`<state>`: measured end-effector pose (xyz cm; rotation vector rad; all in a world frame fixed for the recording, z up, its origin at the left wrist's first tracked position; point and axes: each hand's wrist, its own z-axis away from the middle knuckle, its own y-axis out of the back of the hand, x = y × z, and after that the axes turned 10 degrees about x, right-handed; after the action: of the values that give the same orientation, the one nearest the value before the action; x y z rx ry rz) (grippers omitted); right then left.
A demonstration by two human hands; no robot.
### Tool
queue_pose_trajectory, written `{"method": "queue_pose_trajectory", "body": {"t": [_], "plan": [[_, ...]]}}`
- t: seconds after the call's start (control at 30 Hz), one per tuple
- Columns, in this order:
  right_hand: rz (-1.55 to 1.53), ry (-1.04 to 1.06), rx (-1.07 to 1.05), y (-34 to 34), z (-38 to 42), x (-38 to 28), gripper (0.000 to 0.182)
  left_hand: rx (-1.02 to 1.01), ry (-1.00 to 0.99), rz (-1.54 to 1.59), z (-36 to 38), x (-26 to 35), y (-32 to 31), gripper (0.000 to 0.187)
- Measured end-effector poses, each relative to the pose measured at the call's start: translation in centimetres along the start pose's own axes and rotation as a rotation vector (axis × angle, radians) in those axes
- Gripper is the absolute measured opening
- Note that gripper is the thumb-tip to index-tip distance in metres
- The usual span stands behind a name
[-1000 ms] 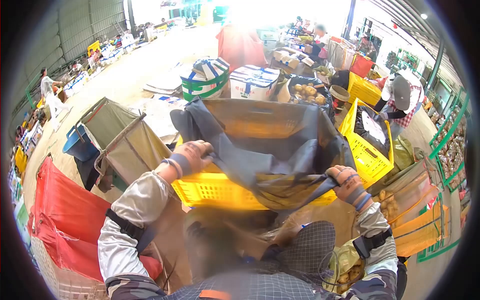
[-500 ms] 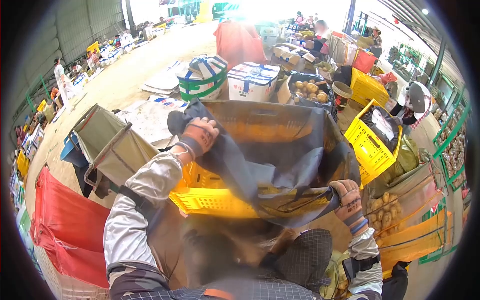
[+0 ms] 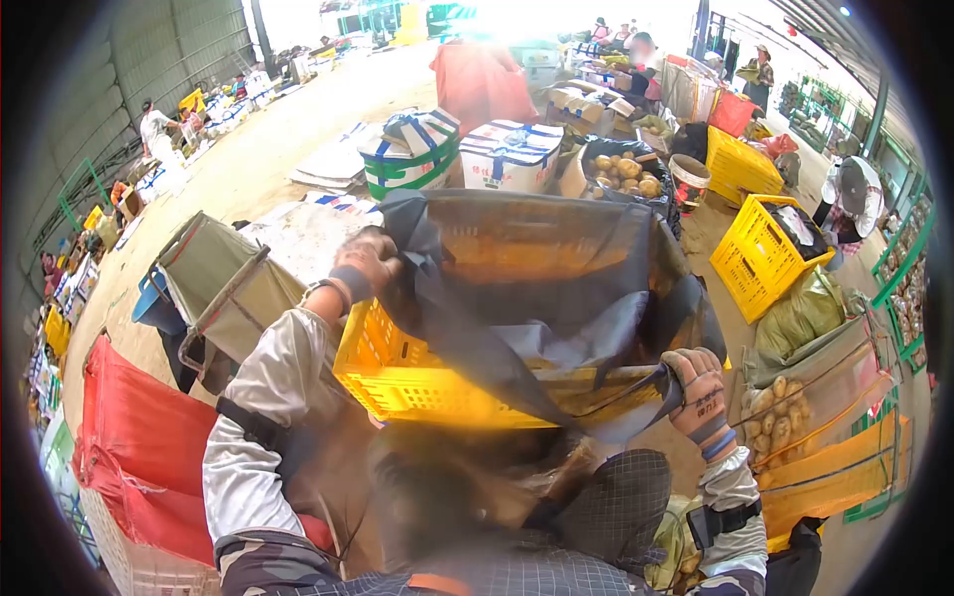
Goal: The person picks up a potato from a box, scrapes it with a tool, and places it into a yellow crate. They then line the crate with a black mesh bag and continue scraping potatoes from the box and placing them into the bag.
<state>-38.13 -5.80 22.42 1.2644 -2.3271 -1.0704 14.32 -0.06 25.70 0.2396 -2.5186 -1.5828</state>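
Note:
In front of my knees stands a yellow plastic crate (image 3: 427, 392) with a dark plastic liner (image 3: 556, 293) spread over its inside. My left hand (image 3: 366, 260), gloved and slightly blurred, is closed on the liner at the crate's left side. At the near right corner my right hand (image 3: 698, 393), in a printed work glove, pinches the liner's edge. Part of the liner hangs over the crate's front wall. No contents show inside.
Beyond the crate are a box of potatoes (image 3: 624, 173), a white taped carton (image 3: 509, 149) and a bucket (image 3: 690, 181). A red-draped container (image 3: 144, 437) is on the left. Mesh sacks of potatoes (image 3: 780, 417) stand on the right. A person (image 3: 853, 194) bends by another yellow crate (image 3: 760, 253).
My left hand has moved left with the liner's edge, uncovering more of the crate's left wall. My right hand still grips the near right corner. The view has shifted slightly.

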Motion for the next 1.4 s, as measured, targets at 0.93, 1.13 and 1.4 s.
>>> {"method": "queue_pose_trajectory", "body": {"t": [0.93, 1.13, 1.4], "plan": [[0.195, 0.079, 0.044, 4.2, 0.0, 3.9, 0.031, -0.076, 0.145, 0.387, 21.5, -6.0, 4.3, 0.023], [0.304, -0.01, 0.034, 5.1, 3.2, 7.1, 0.029, 0.175, -0.239, 0.194, 20.1, -3.7, 4.9, 0.021], [0.17, -0.294, 0.215, 0.4, 10.7, 6.6, 0.033, 0.178, -0.208, 0.119, 25.8, -5.3, -0.9, 0.022]]}}
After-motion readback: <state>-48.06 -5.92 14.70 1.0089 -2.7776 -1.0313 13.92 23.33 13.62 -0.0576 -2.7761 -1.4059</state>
